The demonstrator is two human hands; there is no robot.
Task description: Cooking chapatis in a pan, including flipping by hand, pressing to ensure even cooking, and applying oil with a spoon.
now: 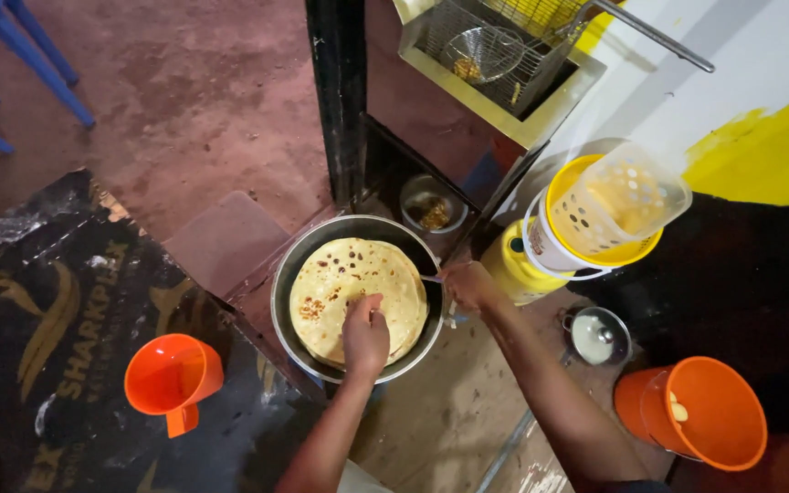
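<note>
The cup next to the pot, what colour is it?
The cup is orange, seen best in the head view.

orange mug (173, 379) on black printed sheet (47, 319) | orange jug (700, 411) | small lidded pot (597, 336) | perforated clear basket (621, 199) in yellow tub (563, 196) | wire fryer basket (486, 50) | blue chair legs (29, 46)

Open floor (194, 100) left of the pot (287, 274); yellow jug (513, 269), perhaps touching, and small lidded pan (597, 336) crowding its right.

brown-spotted pale flatbread (344, 283), orange jug (171, 376)
</note>
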